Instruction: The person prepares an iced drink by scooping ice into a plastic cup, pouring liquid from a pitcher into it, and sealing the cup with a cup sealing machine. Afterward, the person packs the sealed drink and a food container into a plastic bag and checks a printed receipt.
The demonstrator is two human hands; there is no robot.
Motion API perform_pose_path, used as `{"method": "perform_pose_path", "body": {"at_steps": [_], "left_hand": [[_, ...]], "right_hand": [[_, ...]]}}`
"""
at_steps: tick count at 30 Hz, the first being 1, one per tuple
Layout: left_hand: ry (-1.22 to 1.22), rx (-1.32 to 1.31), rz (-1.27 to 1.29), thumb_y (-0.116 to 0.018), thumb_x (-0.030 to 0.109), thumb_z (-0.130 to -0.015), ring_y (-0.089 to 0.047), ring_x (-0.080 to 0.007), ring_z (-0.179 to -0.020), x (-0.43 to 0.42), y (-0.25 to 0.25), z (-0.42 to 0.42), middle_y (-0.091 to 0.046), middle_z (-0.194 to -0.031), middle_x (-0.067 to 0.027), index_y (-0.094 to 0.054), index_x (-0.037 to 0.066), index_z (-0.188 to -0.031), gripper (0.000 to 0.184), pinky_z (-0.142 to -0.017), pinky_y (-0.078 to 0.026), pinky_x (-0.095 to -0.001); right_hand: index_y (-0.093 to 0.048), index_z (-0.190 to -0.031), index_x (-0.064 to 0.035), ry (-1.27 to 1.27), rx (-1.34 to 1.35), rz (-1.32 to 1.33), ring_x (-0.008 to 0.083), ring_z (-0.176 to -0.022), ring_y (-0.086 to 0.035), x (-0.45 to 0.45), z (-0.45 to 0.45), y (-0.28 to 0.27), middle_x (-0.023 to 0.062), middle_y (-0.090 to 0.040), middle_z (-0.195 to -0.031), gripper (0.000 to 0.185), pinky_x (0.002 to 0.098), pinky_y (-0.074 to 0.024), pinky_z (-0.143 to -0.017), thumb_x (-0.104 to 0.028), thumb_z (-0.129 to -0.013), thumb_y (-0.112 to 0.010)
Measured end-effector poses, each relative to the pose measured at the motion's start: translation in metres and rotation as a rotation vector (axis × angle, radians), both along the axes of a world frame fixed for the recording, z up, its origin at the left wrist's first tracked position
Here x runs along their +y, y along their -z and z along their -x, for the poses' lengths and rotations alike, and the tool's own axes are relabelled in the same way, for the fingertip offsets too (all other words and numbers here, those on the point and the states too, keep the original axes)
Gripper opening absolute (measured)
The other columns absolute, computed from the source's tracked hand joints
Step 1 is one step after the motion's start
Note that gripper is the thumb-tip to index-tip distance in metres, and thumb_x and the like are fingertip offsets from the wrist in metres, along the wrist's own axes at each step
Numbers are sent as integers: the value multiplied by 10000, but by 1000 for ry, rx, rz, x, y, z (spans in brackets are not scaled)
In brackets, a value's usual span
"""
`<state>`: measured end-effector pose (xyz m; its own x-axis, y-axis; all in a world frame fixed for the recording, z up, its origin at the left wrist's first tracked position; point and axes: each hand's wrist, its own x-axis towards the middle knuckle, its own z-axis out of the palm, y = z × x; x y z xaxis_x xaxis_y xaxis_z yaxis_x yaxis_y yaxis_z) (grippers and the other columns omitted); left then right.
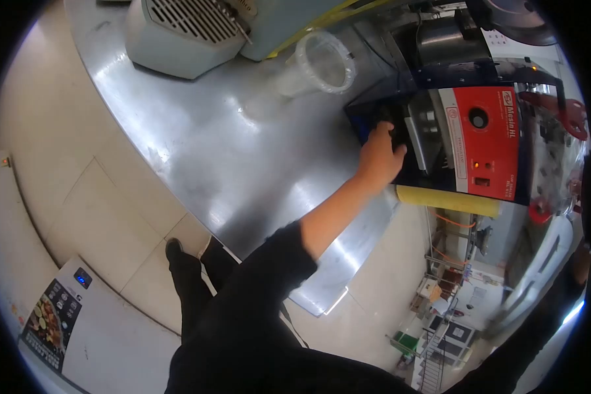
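Note:
My left hand (pixel 379 157) reaches across the steel table to a cup sealer (pixel 486 121) with a red front panel. Its fingers are bent over the dark tray (pixel 400 134) at the machine's front, and the thumb points toward the metal plate. What lies under the fingertips is hidden. On the panel are a black knob (pixel 478 118) and a small lit orange lamp. At the far right edge, my right hand (pixel 580 262) is dark and mostly cut off. It is near a white curved handle (pixel 538 269) and a red knob (pixel 539 211); its fingers do not show clearly.
A clear plastic cup-shaped container (pixel 325 62) is on the steel table (pixel 210 141). A grey machine with a slotted grille (pixel 194 20) stands at the upper left. A white cabinet (pixel 105 335) with a food picture is at lower left. Shelves (pixel 440 328) stand farther off at lower right.

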<state>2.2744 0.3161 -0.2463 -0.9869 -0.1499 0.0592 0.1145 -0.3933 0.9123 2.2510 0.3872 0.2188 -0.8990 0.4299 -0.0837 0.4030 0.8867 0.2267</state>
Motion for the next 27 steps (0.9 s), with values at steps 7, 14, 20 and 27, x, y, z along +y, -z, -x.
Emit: {"method": "perform_pose_path", "body": {"at_steps": [7, 14, 20, 27], "left_hand": [[146, 229, 844, -636, 127, -728, -452, -334, -1179, -176, 37, -165, -547, -1117, -166, -563, 15, -1073, 370, -1041, -297, -442], [155, 426, 1213, -497, 191, -813, -364, -349, -1283, -183, 67, -179, -501, -1251, -186, -550, 13, -1097, 339, -1094, -207, -452], [183, 452, 1301, -456, 209, -837, -343, -364, -1296, -188, 67, -178, -484, -1268, -200, -538, 1, -1108, 351, -1105, -172, -462], [38, 467, 1309, -449, 223, -844, -338, -374, -1298, -172, 81, -181, -478, -1272, -210, -535, -3, -1105, 356, -1105, -168, -473]], "right_hand": [[-231, -1396, -79, -270, 231, -219, 238, -914, -545, -13, -29, 53, 140, -512, -1159, 836, 312, -498, -662, -193, -721, -712], [-280, -1364, -22, -448, 395, -551, 297, -1041, -530, 54, -15, 51, 200, -466, -1239, 809, 358, -465, -818, -300, -738, -710], [-295, -1361, -15, -551, 436, -756, 314, -1160, -478, 67, -14, 67, 213, -425, -1304, 782, 380, -414, -937, -336, -768, -689], [-288, -1406, -159, -473, 178, -553, 291, -1263, -405, 43, -45, 7, 150, -390, -1380, 684, 392, -391, -982, -372, -845, -617]]}}
